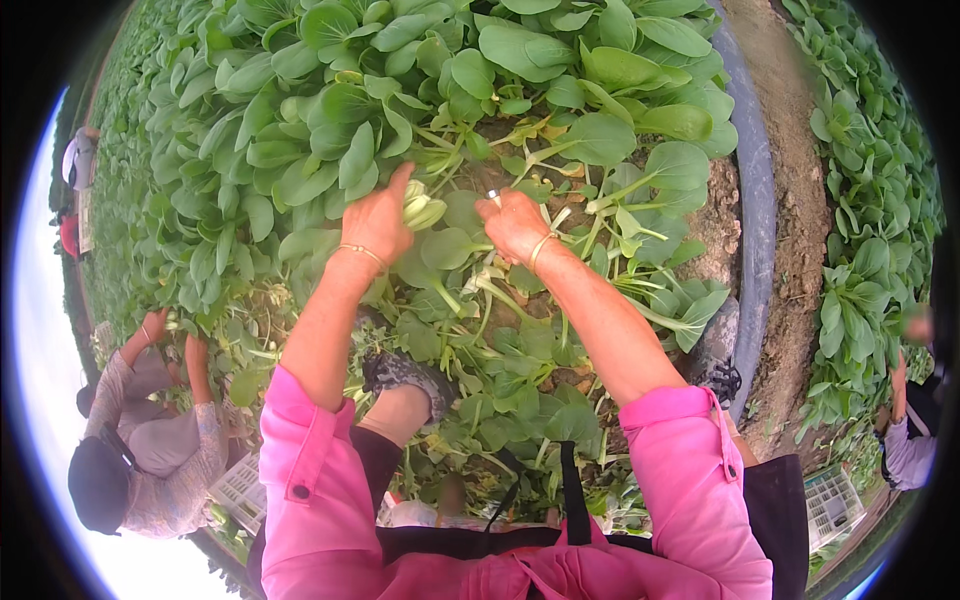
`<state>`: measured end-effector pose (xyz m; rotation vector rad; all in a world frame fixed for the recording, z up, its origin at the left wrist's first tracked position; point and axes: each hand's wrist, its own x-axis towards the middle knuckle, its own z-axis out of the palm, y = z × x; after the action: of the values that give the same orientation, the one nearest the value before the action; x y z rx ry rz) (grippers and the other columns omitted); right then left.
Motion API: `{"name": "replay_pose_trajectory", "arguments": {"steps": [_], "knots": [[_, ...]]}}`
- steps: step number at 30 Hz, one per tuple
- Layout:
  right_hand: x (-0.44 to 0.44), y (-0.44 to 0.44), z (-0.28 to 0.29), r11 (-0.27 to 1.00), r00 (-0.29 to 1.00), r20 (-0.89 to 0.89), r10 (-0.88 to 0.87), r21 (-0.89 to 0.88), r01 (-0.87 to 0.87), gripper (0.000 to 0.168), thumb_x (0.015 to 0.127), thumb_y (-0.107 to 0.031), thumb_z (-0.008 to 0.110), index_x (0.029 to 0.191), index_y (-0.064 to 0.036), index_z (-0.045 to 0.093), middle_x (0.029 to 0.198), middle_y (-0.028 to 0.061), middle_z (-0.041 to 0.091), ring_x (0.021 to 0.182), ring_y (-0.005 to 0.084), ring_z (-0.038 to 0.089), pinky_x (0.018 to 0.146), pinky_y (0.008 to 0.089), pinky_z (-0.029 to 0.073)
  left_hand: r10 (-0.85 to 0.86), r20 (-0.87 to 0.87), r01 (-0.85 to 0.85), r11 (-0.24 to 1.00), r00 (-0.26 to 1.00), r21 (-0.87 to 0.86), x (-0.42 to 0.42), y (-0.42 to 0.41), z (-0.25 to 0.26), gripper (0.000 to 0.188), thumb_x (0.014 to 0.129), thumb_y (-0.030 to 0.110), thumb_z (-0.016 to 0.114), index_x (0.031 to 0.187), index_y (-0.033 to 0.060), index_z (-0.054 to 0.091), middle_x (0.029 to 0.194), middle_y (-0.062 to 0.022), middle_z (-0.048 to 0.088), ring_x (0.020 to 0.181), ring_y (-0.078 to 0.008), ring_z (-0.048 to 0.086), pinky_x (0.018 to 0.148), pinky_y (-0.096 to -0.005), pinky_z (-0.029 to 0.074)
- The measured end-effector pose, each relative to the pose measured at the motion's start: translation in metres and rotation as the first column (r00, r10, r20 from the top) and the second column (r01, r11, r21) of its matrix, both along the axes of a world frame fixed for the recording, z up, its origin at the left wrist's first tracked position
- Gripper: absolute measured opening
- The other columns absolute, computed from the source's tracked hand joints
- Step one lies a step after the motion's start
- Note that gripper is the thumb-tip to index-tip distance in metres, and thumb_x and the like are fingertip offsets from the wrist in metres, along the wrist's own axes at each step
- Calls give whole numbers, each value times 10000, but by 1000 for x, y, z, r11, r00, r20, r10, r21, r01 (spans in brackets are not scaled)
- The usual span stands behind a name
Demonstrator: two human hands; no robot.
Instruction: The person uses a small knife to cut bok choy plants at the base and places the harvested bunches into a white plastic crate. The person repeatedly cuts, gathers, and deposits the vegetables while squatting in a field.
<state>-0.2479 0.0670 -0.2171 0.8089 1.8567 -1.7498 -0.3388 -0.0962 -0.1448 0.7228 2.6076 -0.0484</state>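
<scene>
My left hand point(379, 217) grips a leafy green, likely pak choi, whose pale stalk base point(424, 206) points right, with its leaves point(356, 161) beyond my fingers. To the right, my right hand point(516, 225) is closed around a small tool, seemingly a knife point(493, 194); a shiny metal collar shows, and its blade is blurred against the soil. A short gap separates the two hands. Loose cut leaves point(450, 247) lie below and between them, and more leaves with pale stalks point(630, 217) are scattered to the right.
Dense standing greens point(517, 52) fill the bed ahead. A dark hose point(754, 187) runs along the right beside a bare soil path point(795, 202). One person point(150, 450) bends at left near a white plastic crate point(241, 487); another person point(911, 427) is at right near a crate point(834, 510).
</scene>
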Motion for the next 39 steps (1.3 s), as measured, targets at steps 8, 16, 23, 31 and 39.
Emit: {"name": "replay_pose_trajectory", "arguments": {"steps": [8, 16, 23, 31, 39], "knots": [[9, -19, -10, 977, 992, -109, -70, 193, 90, 403, 881, -281, 530, 1018, 98, 517, 894, 319, 615, 871, 462, 603, 791, 461, 478, 119, 76, -122, 992, 990, 42, -14, -5, -7, 831, 602, 42, 664, 1368, 199, 383, 952, -207, 643, 901, -399, 604, 805, -451, 485], [-14, -8, -5, 994, 984, 179, 3, -104, 16, 269, 902, -249, 523, 862, 17, 534, 568, 111, 528, 400, 209, 485, 395, 364, 380, 125, 66, -127, 992, 990, 21, -10, -3, -12, 788, 590, 39, 681, 1327, 141, 420, 921, -206, 650, 900, -401, 603, 800, -453, 484], [28, -24, -12, 981, 975, -115, -191, 20, 194, 226, 901, -239, 573, 901, -24, 506, 551, 35, 476, 361, 111, 415, 325, 276, 307, 122, 53, -117, 990, 991, -84, 13, -13, 39, 638, 587, 48, 673, 1198, 61, 489, 882, -213, 648, 876, -414, 600, 770, -461, 479], [57, -56, 63, 480, 800, 26, -599, -788, 385, 449, 845, -315, 688, 1140, -24, 513, 762, 100, 599, 390, 92, 490, 323, 223, 363, 195, 454, -382, 848, 870, 367, 53, -51, 124, 657, 526, 32, 702, 1157, -29, 530, 926, -148, 635, 838, -217, 606, 809, -299, 469], [40, -74, 83, 319, 816, 258, -516, -827, 464, 259, 837, -212, 700, 971, -63, 537, 714, 80, 612, 408, 103, 505, 324, 221, 382, 192, 593, -449, 834, 782, 321, 85, -62, 139, 702, 543, -5, 722, 1213, -8, 514, 979, -60, 626, 888, -131, 570, 854, -271, 459]]}}
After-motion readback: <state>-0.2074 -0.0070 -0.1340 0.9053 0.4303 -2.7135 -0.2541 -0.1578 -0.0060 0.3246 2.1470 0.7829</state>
